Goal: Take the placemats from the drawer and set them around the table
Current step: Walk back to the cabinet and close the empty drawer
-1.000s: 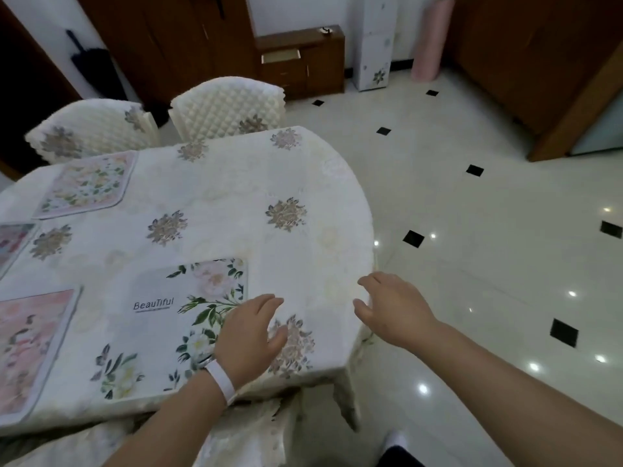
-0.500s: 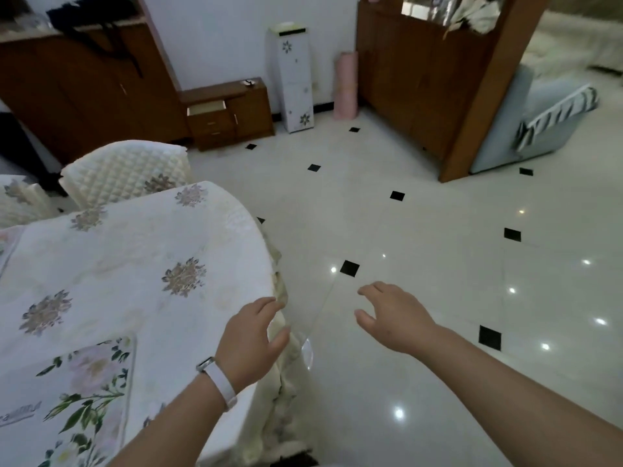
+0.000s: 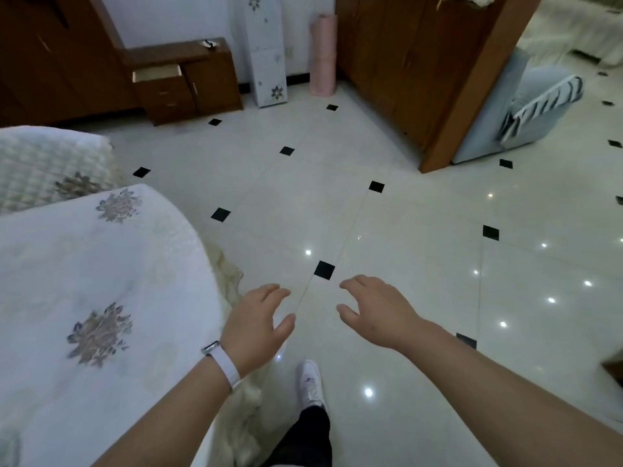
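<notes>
While both hands hang empty, drawer gapes (contents unseen).

No legible text, label, brand, number or sign appeared on any surface; the tablecloth and the tall white cabinet bore only floral motifs.
</notes>
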